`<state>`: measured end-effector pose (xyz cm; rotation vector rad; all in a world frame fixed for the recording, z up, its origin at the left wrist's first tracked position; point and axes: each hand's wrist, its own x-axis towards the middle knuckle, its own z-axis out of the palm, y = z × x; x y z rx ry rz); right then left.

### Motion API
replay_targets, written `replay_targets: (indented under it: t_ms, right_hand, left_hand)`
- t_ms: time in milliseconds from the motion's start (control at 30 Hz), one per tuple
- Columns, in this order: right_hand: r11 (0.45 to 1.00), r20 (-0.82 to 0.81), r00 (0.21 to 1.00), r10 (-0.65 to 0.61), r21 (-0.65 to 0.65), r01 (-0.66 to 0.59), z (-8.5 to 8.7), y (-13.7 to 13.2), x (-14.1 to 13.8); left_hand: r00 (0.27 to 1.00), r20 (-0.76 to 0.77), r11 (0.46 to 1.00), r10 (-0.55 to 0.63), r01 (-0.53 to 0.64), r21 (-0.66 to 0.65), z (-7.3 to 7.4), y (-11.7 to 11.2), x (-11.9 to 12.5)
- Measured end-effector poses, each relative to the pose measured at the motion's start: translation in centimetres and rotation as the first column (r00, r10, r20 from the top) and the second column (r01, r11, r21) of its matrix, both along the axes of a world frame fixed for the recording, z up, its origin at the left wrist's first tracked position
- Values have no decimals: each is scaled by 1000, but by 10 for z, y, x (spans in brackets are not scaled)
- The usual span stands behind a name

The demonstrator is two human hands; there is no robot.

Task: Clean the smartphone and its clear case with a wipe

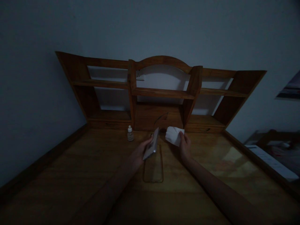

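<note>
My left hand (139,153) is closed around a phone (152,146), which it holds tilted above the desk, edge toward me. In my right hand (184,146) a white tissue (173,135) is pinched between thumb and fingers. Phone and tissue are apart. Below the phone, a clear phone case (153,170) with a yellowish rim lies flat on the wood. Behind my left hand stands a small dropper bottle (130,134) with a white cap, upright.
A wooden shelf unit (162,93) with several compartments runs along the back of the desk (93,175). A white power socket (140,76) shows on the wall behind it. Raised wooden edges bound the desk at left and right. The room is dim.
</note>
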<state>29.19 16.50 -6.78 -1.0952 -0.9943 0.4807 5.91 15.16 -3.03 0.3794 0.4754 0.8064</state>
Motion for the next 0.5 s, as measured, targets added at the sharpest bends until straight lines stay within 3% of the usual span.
replay_targets:
  t_ms: [67, 133, 267, 367, 433, 500]
  right_hand:
    - [998, -10, 999, -53, -34, 52, 0, 2, 2]
    - [997, 4, 997, -74, -32, 74, 2, 3, 2]
    - [997, 75, 995, -66, 38, 64, 11, -5, -7]
    - [997, 240, 971, 12, 71, -30, 18, -21, -20]
    - [986, 458, 881, 119, 47, -158, 22, -33, -28]
    - [937, 727, 653, 212, 38, -347, 27, -43, -34]
  left_hand:
    - [995, -100, 999, -20, 24, 33, 6, -1, 7]
    - [988, -154, 996, 30, -17, 88, 11, -4, 14]
    - [982, -70, 975, 177, -165, 151, 18, -12, 20]
    - [988, -19, 979, 155, -152, 133, 16, -14, 20]
    - [994, 16, 988, 110, -111, 105, 14, -13, 19]
    - [993, 66, 992, 97, -102, 79, 13, -12, 18]
